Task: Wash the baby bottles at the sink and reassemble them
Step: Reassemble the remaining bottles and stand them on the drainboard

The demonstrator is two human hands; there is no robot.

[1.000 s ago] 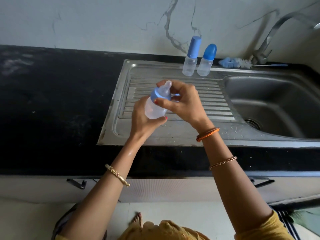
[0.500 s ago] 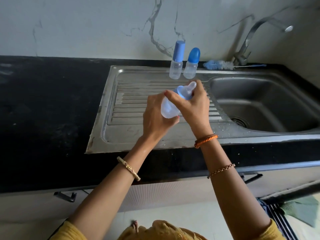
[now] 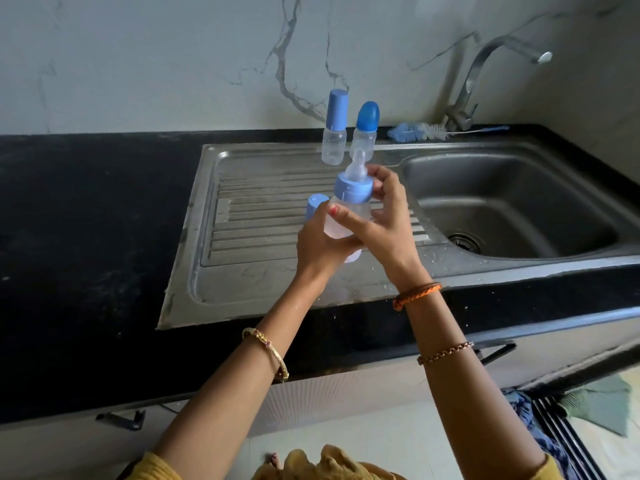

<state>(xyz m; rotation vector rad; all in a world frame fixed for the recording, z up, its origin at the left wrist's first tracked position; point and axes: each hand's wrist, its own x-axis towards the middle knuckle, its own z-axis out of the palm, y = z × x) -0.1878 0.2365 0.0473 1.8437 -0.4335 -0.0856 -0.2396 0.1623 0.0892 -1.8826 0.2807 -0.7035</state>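
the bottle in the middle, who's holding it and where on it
The left hand grips the bottle round its clear lower body; the right hand holds it near the blue collar.

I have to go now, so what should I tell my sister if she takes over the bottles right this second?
Left hand grips the bottle low, with a blue cap behind its fingers. Right hand holds it near the collar; teat is on.
Two capped bottles stand at the sink's back rim; brush lies by the tap.
Left: cap this bottle, stand it with the others.
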